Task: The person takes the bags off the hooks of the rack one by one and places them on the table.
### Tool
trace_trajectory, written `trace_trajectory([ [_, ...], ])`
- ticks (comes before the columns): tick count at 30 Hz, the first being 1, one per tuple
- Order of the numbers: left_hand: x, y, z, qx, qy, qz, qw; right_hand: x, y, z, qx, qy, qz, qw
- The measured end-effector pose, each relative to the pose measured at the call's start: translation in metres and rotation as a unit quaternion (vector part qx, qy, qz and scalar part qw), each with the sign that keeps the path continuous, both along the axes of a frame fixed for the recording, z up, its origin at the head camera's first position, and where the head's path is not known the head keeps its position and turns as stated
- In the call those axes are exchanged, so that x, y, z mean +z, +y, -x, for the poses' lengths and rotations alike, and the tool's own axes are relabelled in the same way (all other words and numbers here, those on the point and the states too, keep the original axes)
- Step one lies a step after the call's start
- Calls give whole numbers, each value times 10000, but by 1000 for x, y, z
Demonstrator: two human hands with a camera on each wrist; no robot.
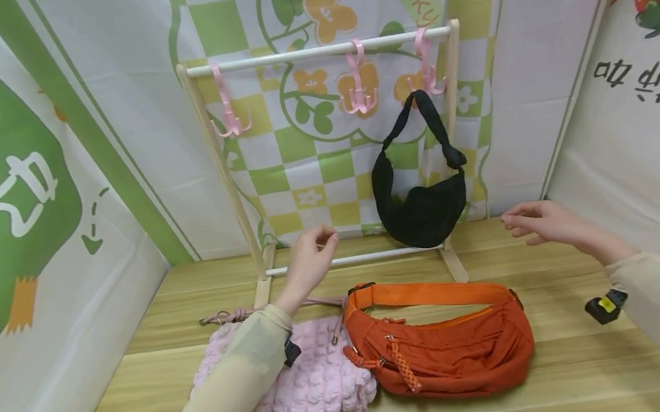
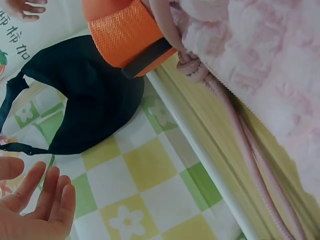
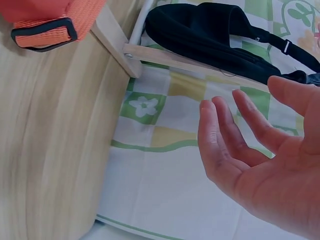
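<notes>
A black shoulder bag (image 1: 424,213) hangs by its strap from the pink hook (image 1: 426,65) at the rack's right end. My left hand (image 1: 313,255) is raised in front of the rack, its fingers loosely bent and holding nothing. To the right of the black bag, my right hand (image 1: 539,221) hovers with relaxed fingers, apart from everything. Below my left forearm lies a pink puffy bag (image 1: 317,375) with thin cord straps, partly hidden by the sleeve. An orange waist bag (image 1: 460,353) with a wide strap lies beside it on the table.
The rack (image 1: 314,53) has a white top bar and wooden posts standing on the wooden table (image 1: 587,353). Two more pink hooks hang there, one at the left (image 1: 229,109) and one nearer the middle (image 1: 359,82). Printed cloth walls (image 1: 110,122) enclose the back and sides.
</notes>
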State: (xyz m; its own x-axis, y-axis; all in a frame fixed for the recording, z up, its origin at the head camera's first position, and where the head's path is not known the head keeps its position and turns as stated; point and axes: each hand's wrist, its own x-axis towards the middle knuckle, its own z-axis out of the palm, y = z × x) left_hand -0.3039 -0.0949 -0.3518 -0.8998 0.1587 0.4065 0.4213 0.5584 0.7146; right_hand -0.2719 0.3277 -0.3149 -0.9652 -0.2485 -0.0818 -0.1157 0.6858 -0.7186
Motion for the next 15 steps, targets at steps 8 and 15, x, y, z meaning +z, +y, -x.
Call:
trace_trajectory([
  [8, 7, 2, 6, 47, 108, 455, 9989, 6, -5, 5, -11, 335, -212, 9992],
  [15, 14, 3, 8, -15, -184, 900, 9958, 9, -8, 11, 33, 835, -445, 9955],
])
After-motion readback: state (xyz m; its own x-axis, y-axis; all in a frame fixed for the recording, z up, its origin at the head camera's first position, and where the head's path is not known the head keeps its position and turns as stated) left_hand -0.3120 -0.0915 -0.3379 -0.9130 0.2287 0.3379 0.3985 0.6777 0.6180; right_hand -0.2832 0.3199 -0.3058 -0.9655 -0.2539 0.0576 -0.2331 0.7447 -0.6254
